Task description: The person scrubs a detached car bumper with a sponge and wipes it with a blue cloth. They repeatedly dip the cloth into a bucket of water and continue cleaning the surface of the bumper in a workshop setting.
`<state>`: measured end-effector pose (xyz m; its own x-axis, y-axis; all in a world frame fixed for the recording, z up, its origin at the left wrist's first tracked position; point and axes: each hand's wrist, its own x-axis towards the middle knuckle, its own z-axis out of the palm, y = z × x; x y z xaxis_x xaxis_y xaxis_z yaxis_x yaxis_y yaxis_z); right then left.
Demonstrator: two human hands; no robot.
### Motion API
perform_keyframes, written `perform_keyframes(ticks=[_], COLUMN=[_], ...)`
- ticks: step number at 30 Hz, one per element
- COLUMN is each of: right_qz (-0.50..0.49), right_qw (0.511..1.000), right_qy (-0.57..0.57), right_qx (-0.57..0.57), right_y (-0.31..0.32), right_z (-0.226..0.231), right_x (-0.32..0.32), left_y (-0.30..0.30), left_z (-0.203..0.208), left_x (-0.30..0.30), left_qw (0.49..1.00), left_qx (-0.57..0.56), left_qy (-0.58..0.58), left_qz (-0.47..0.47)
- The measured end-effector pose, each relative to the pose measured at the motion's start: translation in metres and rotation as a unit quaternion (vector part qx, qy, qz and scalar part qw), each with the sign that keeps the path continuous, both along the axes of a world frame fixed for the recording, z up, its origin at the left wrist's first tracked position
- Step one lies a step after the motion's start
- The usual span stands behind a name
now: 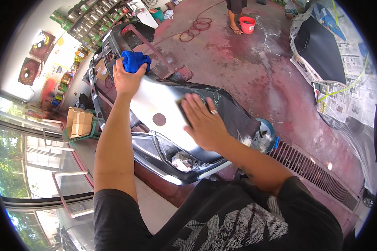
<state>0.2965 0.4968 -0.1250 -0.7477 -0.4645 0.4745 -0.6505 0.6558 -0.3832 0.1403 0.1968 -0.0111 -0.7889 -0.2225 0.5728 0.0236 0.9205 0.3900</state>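
Note:
A car body panel, shiny silver on the left and dark grey on the right, lies in front of me with a round hole in it. My left hand grips a bunched blue cloth above the panel's far end. My right hand, a ring on one finger, lies flat on the panel where silver meets dark. Its fingers are stretched out and slightly smeared by motion. A narrow dark edge shows beside these fingers; whether it is a thin pad under the palm, I cannot tell.
A blue-rimmed tub stands right of the panel, by a floor grate. Farther off, a person's bare foot is beside a red bucket. A coiled hose lies behind. Paper-masked parts stand right; a cardboard box left.

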Motion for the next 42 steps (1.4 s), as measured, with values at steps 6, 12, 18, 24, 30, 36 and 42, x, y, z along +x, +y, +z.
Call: perform_keyframes(ticks=[6, 12, 18, 24, 30, 36, 42], right_qz=[-0.043, -0.024, -0.022, -0.027, 0.006, -0.009, 0.014], right_qw=[0.998, 0.998, 0.999, 0.998, 1.000, 1.000, 0.999], right_qy=[-0.018, 0.052, 0.010, 0.059, -0.010, 0.024, -0.015], right_qx=[0.039, 0.011, 0.035, -0.004, 0.028, 0.000, 0.033], right_y=[0.047, -0.014, 0.055, -0.021, 0.060, -0.015, 0.072], right_z=[-0.056, 0.010, -0.067, 0.017, -0.066, 0.014, -0.062], right_x=[0.053, -0.009, 0.066, -0.005, 0.064, -0.008, 0.062], left_y=[0.006, 0.005, 0.000, 0.002, 0.003, 0.006, 0.003], left_z=[-0.001, 0.001, -0.002, -0.002, 0.000, -0.002, 0.003], left_x=[-0.001, -0.006, 0.001, -0.010, -0.002, -0.007, 0.002], left_qw=[1.000, 1.000, 1.000, 1.000, 1.000, 1.000, 1.000], left_qx=[-0.005, -0.002, -0.011, 0.006, -0.008, -0.021, -0.007], left_qy=[0.003, -0.016, -0.009, -0.013, -0.010, 0.016, -0.005], left_qz=[0.007, -0.002, 0.012, -0.009, 0.003, 0.000, 0.008])
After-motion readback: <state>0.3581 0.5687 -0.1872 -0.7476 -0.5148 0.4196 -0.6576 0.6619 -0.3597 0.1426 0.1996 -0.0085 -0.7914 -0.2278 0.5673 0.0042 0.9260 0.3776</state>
